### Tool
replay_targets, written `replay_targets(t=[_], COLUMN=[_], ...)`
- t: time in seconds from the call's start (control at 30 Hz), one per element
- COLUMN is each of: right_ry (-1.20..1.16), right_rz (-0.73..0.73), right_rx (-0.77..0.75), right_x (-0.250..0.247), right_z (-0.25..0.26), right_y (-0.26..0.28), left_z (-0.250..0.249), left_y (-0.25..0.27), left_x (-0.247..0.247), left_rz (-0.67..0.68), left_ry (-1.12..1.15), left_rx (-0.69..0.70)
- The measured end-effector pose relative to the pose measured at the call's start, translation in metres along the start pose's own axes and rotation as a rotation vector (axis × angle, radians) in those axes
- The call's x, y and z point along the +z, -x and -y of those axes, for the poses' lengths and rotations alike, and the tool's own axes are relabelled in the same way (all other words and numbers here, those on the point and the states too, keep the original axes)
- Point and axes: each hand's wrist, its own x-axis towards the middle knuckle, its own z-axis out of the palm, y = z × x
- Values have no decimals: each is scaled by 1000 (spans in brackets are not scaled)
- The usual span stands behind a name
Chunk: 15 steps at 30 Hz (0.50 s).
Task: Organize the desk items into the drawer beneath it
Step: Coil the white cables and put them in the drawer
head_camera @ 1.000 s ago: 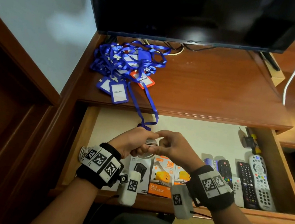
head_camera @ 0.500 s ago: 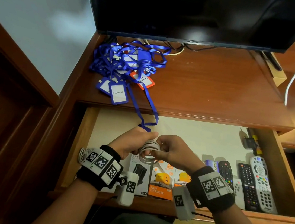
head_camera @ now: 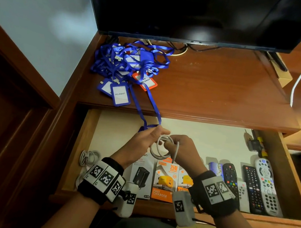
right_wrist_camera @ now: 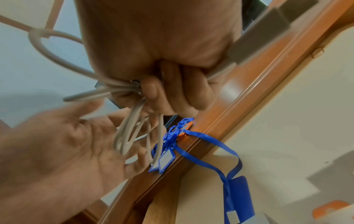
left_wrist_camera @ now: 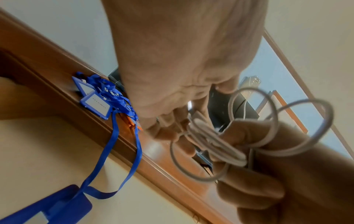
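We hold the coiled cable (head_camera: 162,147) above the middle of the open drawer (head_camera: 77,152): our right hand (head_camera: 183,149) grips the loops, while our left hand (head_camera: 142,141), fingers loosely spread, touches their left side. The coil hangs roughly upright between both.

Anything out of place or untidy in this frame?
Yes: the blue lanyards lie in a tangled heap on the desk, and one strap hangs over the edge into the open drawer.
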Motion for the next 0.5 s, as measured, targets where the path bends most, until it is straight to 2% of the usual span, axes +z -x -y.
replay_targets(t=[0.1, 0.17, 0.27, 0.5], right_ry=[50, 74, 35, -226], right_rz=[-22, -25, -30, -25], right_rx=[-17, -22, 3, 49], right_x=[0, 1, 2, -2], right_z=[0, 0, -2, 5], right_y=[1, 1, 1, 5], left_z=[1, 1, 3, 11], left_y=[4, 6, 6, 2], left_x=[0, 2, -1, -4], left_rz=[57, 36, -13, -100], left_ry=[-150, -263, -202, -124], left_rx=[16, 36, 14, -75])
